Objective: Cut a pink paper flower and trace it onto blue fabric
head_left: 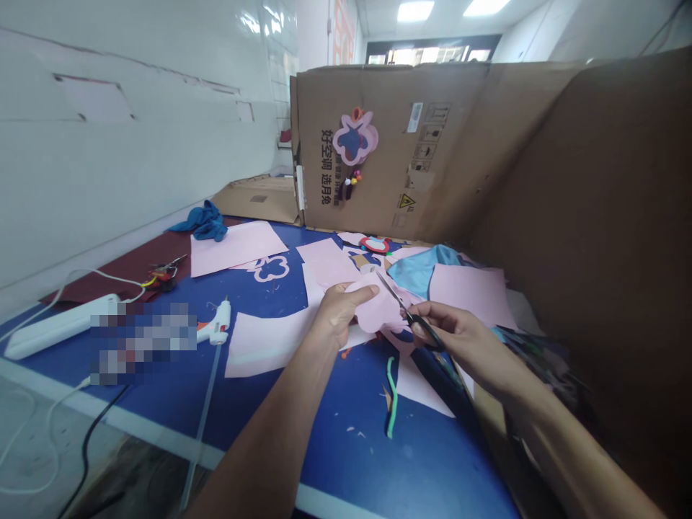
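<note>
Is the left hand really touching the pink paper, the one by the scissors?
Touching. The head view shows the left hand gripping the edge of the pink paper, thumb on top, near the scissors.

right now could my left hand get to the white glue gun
Probably yes: between the left hand and the glue gun only a flat pink sheet seems to lie, nothing standing up. But the hand is holding the pink cutout, so it would likely need to let go first.

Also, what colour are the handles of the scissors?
The handles are black, seen best in the head view.
</note>
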{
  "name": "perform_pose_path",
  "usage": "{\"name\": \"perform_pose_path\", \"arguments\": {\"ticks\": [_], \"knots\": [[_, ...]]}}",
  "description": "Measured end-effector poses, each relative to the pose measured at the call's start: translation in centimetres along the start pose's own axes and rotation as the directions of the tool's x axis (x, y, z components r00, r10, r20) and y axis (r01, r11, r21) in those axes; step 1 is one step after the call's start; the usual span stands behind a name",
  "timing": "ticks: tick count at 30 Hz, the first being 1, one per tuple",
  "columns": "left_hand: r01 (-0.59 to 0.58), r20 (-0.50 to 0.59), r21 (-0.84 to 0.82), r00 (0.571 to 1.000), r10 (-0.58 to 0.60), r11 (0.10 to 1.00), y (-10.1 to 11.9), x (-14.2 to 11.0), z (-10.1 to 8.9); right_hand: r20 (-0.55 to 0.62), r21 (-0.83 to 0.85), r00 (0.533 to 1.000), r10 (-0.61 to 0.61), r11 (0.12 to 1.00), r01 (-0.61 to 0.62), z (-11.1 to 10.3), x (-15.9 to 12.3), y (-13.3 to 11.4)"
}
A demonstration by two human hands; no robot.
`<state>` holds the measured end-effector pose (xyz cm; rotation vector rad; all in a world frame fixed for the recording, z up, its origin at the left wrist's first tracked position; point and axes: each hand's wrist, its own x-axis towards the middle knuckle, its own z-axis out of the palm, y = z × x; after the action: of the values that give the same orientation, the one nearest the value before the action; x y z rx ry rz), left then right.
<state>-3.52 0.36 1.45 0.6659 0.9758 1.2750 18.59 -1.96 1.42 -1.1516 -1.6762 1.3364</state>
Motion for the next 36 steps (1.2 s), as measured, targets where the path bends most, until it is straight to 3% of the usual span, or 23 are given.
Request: {"name": "perform_pose_path", "arguments": {"ticks": [11,36], "knots": [[-0.044,-0.037,-0.015,0.998,0.043,0.999,-0.1,0.1,0.0,0.057,0.001,0.998,0.016,1.000,-0.016,0.9,-0.2,-1.8],[-0.066,0.009,-0.038,0.998,0.066,0.997,-0.7,1.0,-0.6,0.088,-0.004,0.996,-0.013,1.000,0.013,0.5,-0.2,-1.3]]}}
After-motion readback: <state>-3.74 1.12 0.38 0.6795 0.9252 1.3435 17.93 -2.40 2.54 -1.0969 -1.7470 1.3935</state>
